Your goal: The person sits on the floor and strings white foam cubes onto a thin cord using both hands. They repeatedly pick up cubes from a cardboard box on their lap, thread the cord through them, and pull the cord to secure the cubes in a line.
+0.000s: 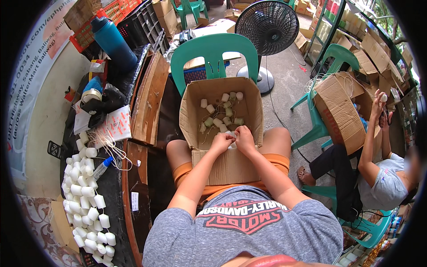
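My left hand (221, 142) and my right hand (245, 139) meet over the near side of an open cardboard box (218, 171). The fingertips of both pinch a small white candle (231, 133), mostly covered by the fingers. Inside the box lie several short, cylindrical candles (217, 122), some white and some pale green, with thin wicks trailing among them. The box rests in front of my lap, against a green plastic chair (215, 48).
To the left, a dark table (116, 187) bears a heap of white candles (84, 191), loose wicks (111, 149) and a blue bottle (113, 42). A black fan (267, 31) stands ahead. A co-worker (384, 178) sits at right beside another cardboard box (340, 113).
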A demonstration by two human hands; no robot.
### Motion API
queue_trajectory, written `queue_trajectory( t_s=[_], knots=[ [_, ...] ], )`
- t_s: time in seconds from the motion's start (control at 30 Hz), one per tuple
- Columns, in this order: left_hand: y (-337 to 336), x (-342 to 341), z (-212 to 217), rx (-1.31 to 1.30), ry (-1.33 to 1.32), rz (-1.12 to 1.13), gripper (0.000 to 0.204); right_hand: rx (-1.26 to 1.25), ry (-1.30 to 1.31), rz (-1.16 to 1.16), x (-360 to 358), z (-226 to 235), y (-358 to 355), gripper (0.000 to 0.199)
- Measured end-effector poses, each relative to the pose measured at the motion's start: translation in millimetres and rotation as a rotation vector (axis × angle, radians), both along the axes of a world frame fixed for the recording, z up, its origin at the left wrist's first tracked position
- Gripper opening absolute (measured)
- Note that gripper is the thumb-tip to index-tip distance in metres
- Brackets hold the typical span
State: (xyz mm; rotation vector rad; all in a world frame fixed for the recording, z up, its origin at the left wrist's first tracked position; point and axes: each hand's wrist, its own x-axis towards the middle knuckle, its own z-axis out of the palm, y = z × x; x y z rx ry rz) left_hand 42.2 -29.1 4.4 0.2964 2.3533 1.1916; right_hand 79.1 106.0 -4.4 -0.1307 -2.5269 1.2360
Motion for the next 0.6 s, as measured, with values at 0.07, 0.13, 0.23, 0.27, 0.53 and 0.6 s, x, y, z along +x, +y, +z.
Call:
queue_trajectory(
  t_s=[0.07, 0.13, 0.23, 0.27, 0.53, 0.6],
  knots=[
    [-0.4, 0.1, -2.4, 0.008, 0.009, 0.018, 0.024, 0.000, 0.002, 0.008, 0.4, 1.3, -0.5, 0.005],
    [-1.0, 0.4, -8.0, 0.025, 0.020, 0.056, 0.022, -0.003, 0.001, 0.020, 0.8, 3.1, -1.7, 0.005],
    [-1.6, 0.0, -13.1, 0.042, 0.047, 0.061, 0.022, -0.011, -0.003, 0.028, 0.4, 2.8, -1.6, 0.006],
    [-0.5, 0.5, -10.1, 0.034, 0.030, 0.063, 0.021, -0.015, -0.004, 0.029, 0.7, 2.8, -0.9, 0.006],
    [0.8, 2.8, -2.6, 0.030, 0.006, 0.088, 0.022, -0.060, -0.008, 0.011, 2.3, 8.9, -1.5, 0.006],
    [0.8, 4.4, -5.5, 0.030, 0.109, 0.074, 0.022, -0.077, -0.005, -0.002, 1.2, 8.4, -1.1, 0.006]
  ],
)
